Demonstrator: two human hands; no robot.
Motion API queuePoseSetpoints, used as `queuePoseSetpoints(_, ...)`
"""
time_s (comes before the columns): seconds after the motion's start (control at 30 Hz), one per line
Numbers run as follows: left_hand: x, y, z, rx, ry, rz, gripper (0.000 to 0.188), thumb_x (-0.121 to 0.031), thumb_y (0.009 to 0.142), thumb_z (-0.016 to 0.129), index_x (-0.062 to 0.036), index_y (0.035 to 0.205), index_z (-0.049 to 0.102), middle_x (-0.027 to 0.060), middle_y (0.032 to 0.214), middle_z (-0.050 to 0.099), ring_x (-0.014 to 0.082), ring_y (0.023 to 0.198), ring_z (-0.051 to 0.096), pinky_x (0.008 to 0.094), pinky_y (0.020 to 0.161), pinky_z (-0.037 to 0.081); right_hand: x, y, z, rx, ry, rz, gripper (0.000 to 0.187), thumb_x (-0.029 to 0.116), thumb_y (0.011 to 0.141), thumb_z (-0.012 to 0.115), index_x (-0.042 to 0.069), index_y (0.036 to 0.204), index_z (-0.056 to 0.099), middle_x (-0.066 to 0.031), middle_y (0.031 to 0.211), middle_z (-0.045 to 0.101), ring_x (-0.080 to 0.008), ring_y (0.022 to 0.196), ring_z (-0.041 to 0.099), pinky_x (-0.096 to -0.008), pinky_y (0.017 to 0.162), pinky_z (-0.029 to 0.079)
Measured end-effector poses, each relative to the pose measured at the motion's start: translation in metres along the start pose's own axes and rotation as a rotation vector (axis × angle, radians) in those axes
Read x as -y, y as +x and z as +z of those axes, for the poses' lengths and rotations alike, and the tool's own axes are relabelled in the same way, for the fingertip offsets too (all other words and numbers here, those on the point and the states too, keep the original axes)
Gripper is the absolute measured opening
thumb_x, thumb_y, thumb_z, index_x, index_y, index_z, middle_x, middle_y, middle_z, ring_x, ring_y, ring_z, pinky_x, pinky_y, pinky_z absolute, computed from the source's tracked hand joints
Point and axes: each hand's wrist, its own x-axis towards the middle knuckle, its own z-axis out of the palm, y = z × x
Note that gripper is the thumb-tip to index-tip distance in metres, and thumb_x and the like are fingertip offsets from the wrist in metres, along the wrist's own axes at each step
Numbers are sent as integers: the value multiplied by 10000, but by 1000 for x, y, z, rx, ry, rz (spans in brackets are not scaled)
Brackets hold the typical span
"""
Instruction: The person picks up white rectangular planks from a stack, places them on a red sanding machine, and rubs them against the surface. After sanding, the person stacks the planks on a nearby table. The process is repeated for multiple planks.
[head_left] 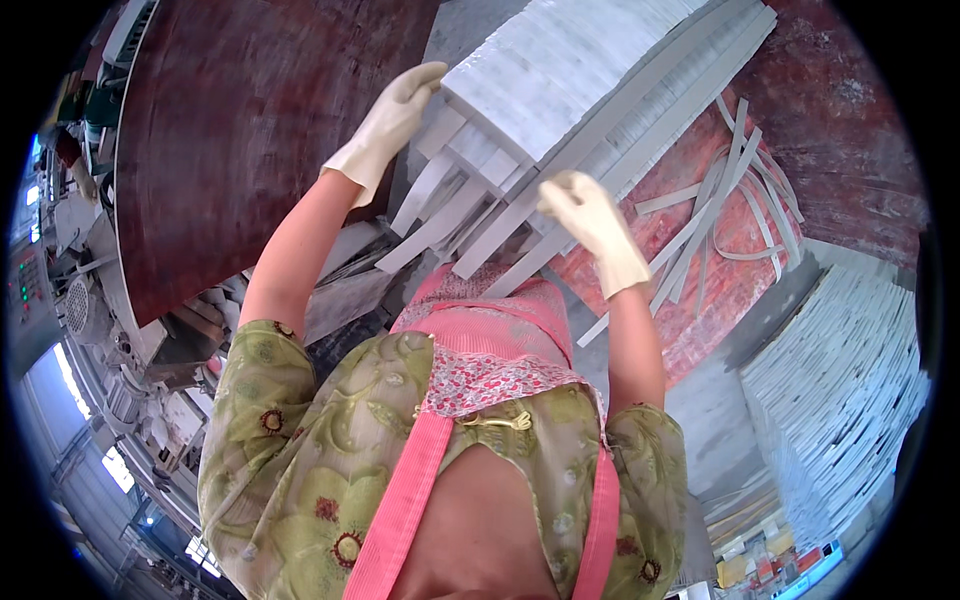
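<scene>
A white block (570,75) of close-laid pieces stood ahead of us, at the upper middle of our view, its top even and one corner pointed our way. Beneath it, jutting strips (430,240) came toward us at uneven lengths, while side strips (703,85) ran along its right flank. Our gloved left hand (388,125) reached the block's left corner, fingers close together; whether they pressed on it or only stood beside it, we could not tell. Our gloved right hand (592,222) hung by the flank, fingers curled in, and we could not tell whether it pinched a strip. We judged the work partway along: the top looked finished, while the ragged ends below and the loose strips (706,225), strewn crosswise on a red sheet (690,340), looked unsettled. Leftward we had open room over the bare face of a dark board (250,130); on the right, the flank and the loose strips hemmed us in. The jutting ends came close to our pink apron (480,310), leaving little space there. Farther out to the right were a second board (850,130) and a pile (840,400) of pale sheets.
</scene>
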Motion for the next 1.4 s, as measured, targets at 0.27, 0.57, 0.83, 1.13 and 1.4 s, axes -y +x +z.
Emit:
queuePoseSetpoints(0.27, -22, 4, 26, 113, 33, 35, 519, -107, 883, 582, 6, 1389, 601, 125, 1131, 733, 176, 1004, 674, 319, 893, 521, 36, 35, 42, -303, -532, -19, 625, 537, 930, 535, -7, 719, 759, -253, 731, 698, -441, 836, 725, -479, 805, 548)
queuePoseSetpoints(0.57, -43, 7, 14, 117, 202, 108, 454, -115, 848, 614, 46, 1270, 643, 105, 1072, 711, 165, 1027, 638, 298, 949, 488, 42, 37, 37, -309, -641, 5, 637, 592, 957, 529, 66, 752, 822, -255, 756, 714, -427, 831, 730, -454, 828, 562)
queuePoseSetpoints(0.83, -111, -18, 16, 32, 406, 172, 494, -176, 859, 630, 14, 1316, 636, 141, 1051, 718, 245, 985, 656, 345, 933, 492, 83, -6, 13, -335, -474, -46, 644, 578, 991, 508, 74, 743, 822, -233, 685, 699, -412, 780, 732, -448, 808, 568)
queuePoseSetpoints(1.13, -101, -24, 12, 7, 340, 186, 489, -165, 867, 631, 9, 1324, 640, 135, 1039, 721, 241, 976, 656, 349, 911, 496, 105, -21, 16, -376, -410, -38, 573, 534, 977, 569, 72, 759, 829, -217, 687, 709, -397, 777, 730, -437, 794, 562)
queuePoseSetpoints(1.4, -116, -42, -10, 2, 348, 229, 441, -190, 860, 646, 6, 1255, 662, 176, 1067, 730, 275, 1010, 677, 375, 909, 513, 107, -26, 22, -460, -506, -158, 588, 558, 982, 570, 85, 741, 823, -240, 698, 691, -427, 764, 722, -459, 753, 562)
